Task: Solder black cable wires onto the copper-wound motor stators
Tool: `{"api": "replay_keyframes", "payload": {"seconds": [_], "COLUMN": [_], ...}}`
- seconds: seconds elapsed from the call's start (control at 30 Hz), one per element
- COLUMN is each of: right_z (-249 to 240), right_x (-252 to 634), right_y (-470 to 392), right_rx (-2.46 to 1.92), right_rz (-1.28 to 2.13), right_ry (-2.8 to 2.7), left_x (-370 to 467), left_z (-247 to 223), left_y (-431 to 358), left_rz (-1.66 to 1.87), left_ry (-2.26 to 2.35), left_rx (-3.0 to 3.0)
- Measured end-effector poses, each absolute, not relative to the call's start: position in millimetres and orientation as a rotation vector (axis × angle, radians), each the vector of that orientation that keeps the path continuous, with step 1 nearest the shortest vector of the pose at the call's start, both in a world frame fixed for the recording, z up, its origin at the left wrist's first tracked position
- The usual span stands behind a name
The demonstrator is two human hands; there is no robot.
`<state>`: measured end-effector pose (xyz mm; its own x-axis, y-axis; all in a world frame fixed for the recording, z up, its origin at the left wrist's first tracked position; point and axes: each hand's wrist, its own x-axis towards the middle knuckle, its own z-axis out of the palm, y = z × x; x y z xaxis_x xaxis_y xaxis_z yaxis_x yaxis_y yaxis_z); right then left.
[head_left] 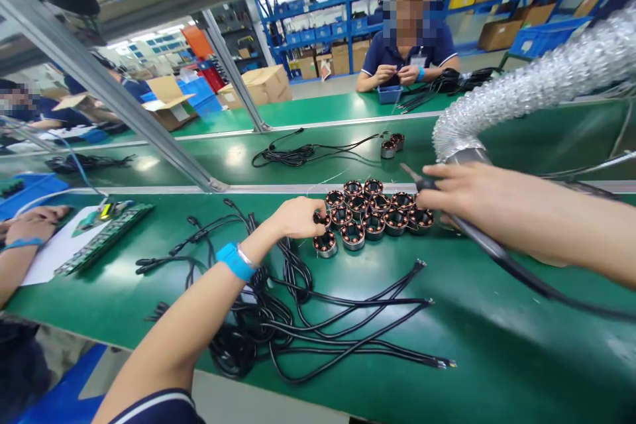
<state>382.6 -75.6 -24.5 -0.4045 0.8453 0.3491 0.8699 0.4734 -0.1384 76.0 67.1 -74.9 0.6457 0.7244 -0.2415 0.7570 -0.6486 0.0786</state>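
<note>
Several round motor stators with copper windings [374, 225] stand grouped on the green bench. At the group's left edge, my left hand [302, 217] has its fingers closed on one stator [322, 218]. My right hand [462, 195], to the right of the group, grips a soldering iron [422, 181] with a black cord, its tip pointing up and left over the back of the group. Black cables [348, 305] with stripped ends lie in front of the stators and under my left forearm.
A silvery flexible duct [521, 96] comes down behind my right hand. Further back lie two stators [388, 148] and a cable coil [293, 155]. A co-worker's hands [397, 74] are across the bench; another's [34, 225] rest by circuit boards [104, 242].
</note>
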Motion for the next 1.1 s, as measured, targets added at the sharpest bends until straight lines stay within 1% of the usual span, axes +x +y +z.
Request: {"api": "replay_keyframes", "payload": {"seconds": [0.03,0.1,0.27,0.4,0.5,0.57,0.63,0.77,0.87,0.97,1.1], "right_z": [-28,-36,-58,-95,-123,-136,-144,-153,-158,-162,-165], "right_x": [384,384,386,413,429,431,428,421,420,415,396], "right_y": [-103,-147,-207,-245,-269,-275,-274,-266,-269,-278,-278], "right_rx": [-1.295,-1.176,-1.180,-1.281,-1.387,-1.431,-1.433,-1.449,-1.489,-1.539,-1.606], "right_rz": [-0.130,-0.213,-0.195,-0.172,-0.154,-0.144,-0.147,-0.186,-0.185,-0.148,-0.091], "right_ry": [-2.447,-2.456,-2.256,-2.099,-1.977,-1.865,-1.769,-1.677,-1.624,-1.553,-1.445], "left_x": [76,78,83,74,77,95,126,206,250,262,235], "left_z": [-77,-83,-91,-67,-41,-32,-34,-70,-96,-98,-84], "left_y": [61,53,43,26,-1,-25,-51,-92,-105,-106,-102], "left_rz": [-0.312,-0.374,-0.471,-0.538,-0.435,-0.321,-0.292,-0.355,-0.369,-0.207,-0.007], "left_ry": [1.261,1.347,1.503,1.544,1.616,1.593,1.443,0.983,0.869,0.900,0.956], "left_rx": [2.694,2.694,2.706,2.734,2.739,2.747,2.783,2.851,2.828,2.683,2.404]}}
